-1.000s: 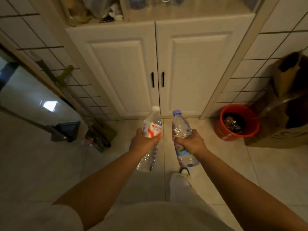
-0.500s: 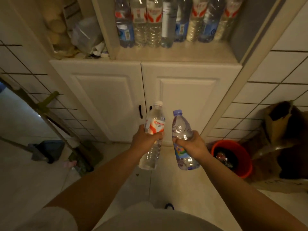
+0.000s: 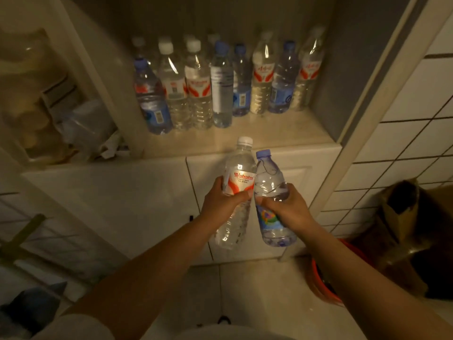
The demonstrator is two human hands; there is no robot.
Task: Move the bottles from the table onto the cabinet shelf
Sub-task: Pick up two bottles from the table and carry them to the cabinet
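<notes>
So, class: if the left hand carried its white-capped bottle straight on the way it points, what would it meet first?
Probably the bare front strip of the shelf, then the standing bottles; depth is uncertain. The left hand grips the white-capped bottle.

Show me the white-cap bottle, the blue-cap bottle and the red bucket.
white-cap bottle point(image 3: 239, 180): head view, on its red label
blue-cap bottle point(image 3: 269, 176): head view, on its clear shoulder
red bucket point(image 3: 318, 285): head view, on its outer wall

Dim warm light; white tiled wall point(image 3: 404, 153) (dark grout), pale floor point(image 3: 259, 288), white cabinet doors point(image 3: 137, 202).
</notes>
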